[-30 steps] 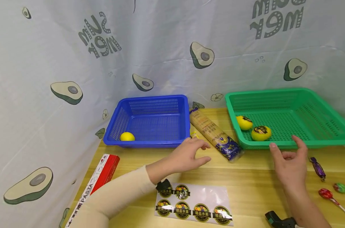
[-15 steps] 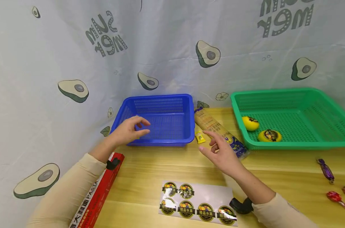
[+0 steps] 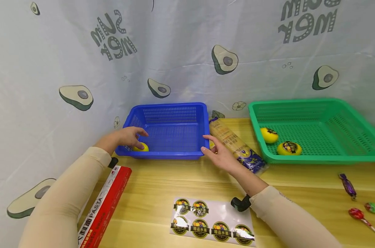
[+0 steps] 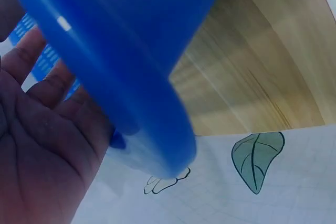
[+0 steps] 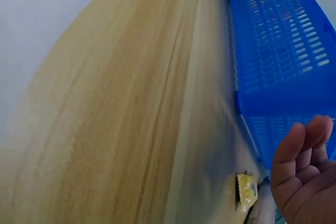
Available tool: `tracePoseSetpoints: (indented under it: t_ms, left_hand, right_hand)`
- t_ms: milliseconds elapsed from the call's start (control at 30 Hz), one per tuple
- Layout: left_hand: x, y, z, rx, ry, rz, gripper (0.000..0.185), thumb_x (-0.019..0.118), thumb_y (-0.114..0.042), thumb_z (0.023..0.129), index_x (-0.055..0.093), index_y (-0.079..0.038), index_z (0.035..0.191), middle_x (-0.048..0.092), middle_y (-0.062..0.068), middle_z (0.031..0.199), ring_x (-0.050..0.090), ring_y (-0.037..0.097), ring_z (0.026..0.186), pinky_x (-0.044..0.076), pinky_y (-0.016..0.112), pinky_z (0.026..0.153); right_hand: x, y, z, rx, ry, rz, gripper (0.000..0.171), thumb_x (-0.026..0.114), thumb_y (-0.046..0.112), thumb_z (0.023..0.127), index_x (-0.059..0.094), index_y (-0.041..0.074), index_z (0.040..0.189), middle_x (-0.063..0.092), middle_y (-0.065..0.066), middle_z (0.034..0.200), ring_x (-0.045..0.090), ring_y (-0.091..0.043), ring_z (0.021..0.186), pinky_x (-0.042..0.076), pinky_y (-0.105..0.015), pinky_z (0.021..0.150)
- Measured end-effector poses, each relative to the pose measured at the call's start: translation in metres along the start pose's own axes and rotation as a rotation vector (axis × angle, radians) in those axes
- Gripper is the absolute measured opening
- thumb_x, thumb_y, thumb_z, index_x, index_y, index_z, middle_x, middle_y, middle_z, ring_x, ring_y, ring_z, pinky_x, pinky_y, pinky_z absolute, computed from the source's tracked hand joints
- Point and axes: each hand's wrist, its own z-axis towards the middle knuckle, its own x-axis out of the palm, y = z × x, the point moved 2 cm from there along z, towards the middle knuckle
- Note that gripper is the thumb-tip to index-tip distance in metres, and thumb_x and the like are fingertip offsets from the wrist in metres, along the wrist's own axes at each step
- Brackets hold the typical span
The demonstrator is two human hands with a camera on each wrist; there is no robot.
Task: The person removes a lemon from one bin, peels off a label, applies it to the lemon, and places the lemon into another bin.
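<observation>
Blue basket (image 3: 168, 132) sits at the back left of the wooden table (image 3: 187, 182), against the avocado-print cloth, with one hand at each side. The left hand (image 3: 125, 137) lies on the basket's left rim with fingers loosely bent over the edge, just above a yellow fruit (image 3: 141, 147) in the near left corner; whether it actually grips the rim I cannot tell. The right hand (image 3: 219, 155) is relaxed and spread, fingertips at the basket's right wall, holding nothing. To move the basket well, both hands would want an even hold on opposite rims and a level lift, so the fruit does not roll. The pasta packet (image 3: 235, 146) lies just beside the right hand and could get nudged.

Only the head view shows the green basket (image 3: 317, 129) with two labelled fruits, the sticker sheet (image 3: 212, 222) and the red pasta box (image 3: 105, 206). The left wrist view shows the open palm (image 4: 37, 150) under the blue rim. The right wrist view reveals a small yellow sweet (image 5: 247, 191) by the basket's corner, hidden behind the hand from above.
</observation>
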Motion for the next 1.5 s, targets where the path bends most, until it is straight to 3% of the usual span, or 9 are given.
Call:
tracePoseSetpoints:
  t_ms: [133,300,600,733,833,967,1167,1367,1500]
  left_hand:
    - [0.0,0.0,0.003,-0.038,0.046,0.02,0.063,0.073,-0.014,0.093,0.048,-0.01,0.151,0.045,0.023,0.152,0.065,0.027,0.092,0.059,0.042,0.089]
    - [0.002,-0.003,0.006,-0.103,0.115,0.077,0.062,0.069,-0.009,0.095,0.048,-0.017,0.152,0.045,0.02,0.143,0.057,0.019,0.081,0.058,0.038,0.081]
    - [0.007,-0.002,0.011,-0.123,0.169,0.127,0.057,0.065,-0.006,0.095,0.051,-0.015,0.15,0.043,0.021,0.15,0.053,0.016,0.079,0.056,0.03,0.077]
    - [0.01,0.001,0.014,-0.115,0.178,0.118,0.052,0.066,-0.008,0.095,0.055,-0.009,0.146,0.049,0.022,0.151,0.059,0.021,0.098,0.058,0.037,0.089]
    - [0.011,0.003,0.017,-0.107,0.169,0.113,0.048,0.067,-0.011,0.095,0.058,-0.006,0.142,0.058,0.02,0.142,0.059,0.023,0.104,0.058,0.038,0.091]
    - [0.01,0.003,0.016,-0.074,0.111,0.113,0.045,0.071,-0.013,0.092,0.062,-0.004,0.136,0.063,0.014,0.119,0.058,0.02,0.089,0.056,0.029,0.076]
    - [0.002,-0.007,0.004,0.042,-0.083,0.034,0.052,0.08,-0.026,0.088,0.062,-0.007,0.133,0.062,0.015,0.122,0.06,0.026,0.098,0.056,0.031,0.079]
    - [-0.001,-0.033,-0.028,0.132,-0.294,-0.056,0.052,0.081,-0.033,0.086,0.062,-0.013,0.131,0.062,0.012,0.122,0.058,0.029,0.102,0.053,0.034,0.082]
    - [0.013,-0.052,-0.057,0.231,-0.412,-0.168,0.049,0.082,-0.032,0.086,0.063,-0.015,0.129,0.061,0.009,0.12,0.055,0.028,0.101,0.05,0.034,0.081]
  right_hand:
    - [0.002,0.0,0.0,0.015,0.023,0.017,0.06,0.057,0.038,0.105,0.031,0.03,0.158,0.048,-0.003,0.07,0.044,-0.016,0.05,0.034,-0.026,0.046]
    - [0.002,0.002,0.0,0.011,0.028,0.006,0.06,0.056,0.039,0.105,0.029,0.03,0.159,0.048,-0.002,0.067,0.044,-0.016,0.048,0.033,-0.026,0.045]
    - [0.004,0.001,-0.001,0.019,0.043,0.034,0.06,0.055,0.038,0.106,0.028,0.03,0.159,0.046,-0.001,0.066,0.043,-0.016,0.048,0.033,-0.026,0.045]
    - [0.005,0.002,-0.001,0.015,0.047,0.03,0.061,0.056,0.038,0.105,0.029,0.03,0.159,0.046,-0.001,0.065,0.043,-0.016,0.048,0.032,-0.026,0.045]
    - [0.004,0.004,-0.001,0.017,0.052,0.022,0.06,0.055,0.039,0.105,0.029,0.031,0.158,0.047,-0.002,0.065,0.044,-0.017,0.048,0.032,-0.026,0.045]
    - [0.004,0.002,-0.001,0.024,0.05,0.018,0.06,0.056,0.04,0.105,0.029,0.031,0.158,0.047,-0.002,0.065,0.044,-0.016,0.049,0.032,-0.026,0.045]
    - [0.005,0.001,-0.001,0.043,0.052,0.021,0.061,0.055,0.042,0.105,0.027,0.031,0.159,0.046,-0.002,0.066,0.043,-0.016,0.049,0.032,-0.026,0.046]
    - [0.003,0.001,-0.003,0.045,0.048,0.021,0.061,0.055,0.041,0.105,0.028,0.031,0.158,0.046,-0.001,0.064,0.041,-0.015,0.048,0.031,-0.026,0.046]
    - [0.003,0.001,-0.003,0.044,0.046,0.024,0.061,0.056,0.041,0.105,0.028,0.031,0.158,0.046,-0.001,0.064,0.041,-0.015,0.048,0.031,-0.026,0.045]
